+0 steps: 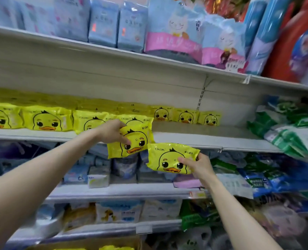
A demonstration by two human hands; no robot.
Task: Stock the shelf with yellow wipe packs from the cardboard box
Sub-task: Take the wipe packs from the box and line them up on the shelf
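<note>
The white middle shelf (194, 129) carries a row of yellow wipe packs (46, 120) standing face-out near its front edge, from 9 o'clock to the centre. Just past centre toward 3 o'clock, three back packs (185, 117) stand by the rear wall, with bare board in front of them. At 3 o'clock, green-and-white packs (285, 134) lie heaped at the same level. The upper shelf (113, 53), at 12 o'clock, holds upright pale blue packs (102, 24) and, on their 3 o'clock side, pink-banded packs (173, 33).

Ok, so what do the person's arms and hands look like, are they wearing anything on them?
The left arm and right arm are bare as far as the picture shows, with no sleeves. The left hand and right hand have no gloves; no watch, bracelet or ring is visible.
</note>
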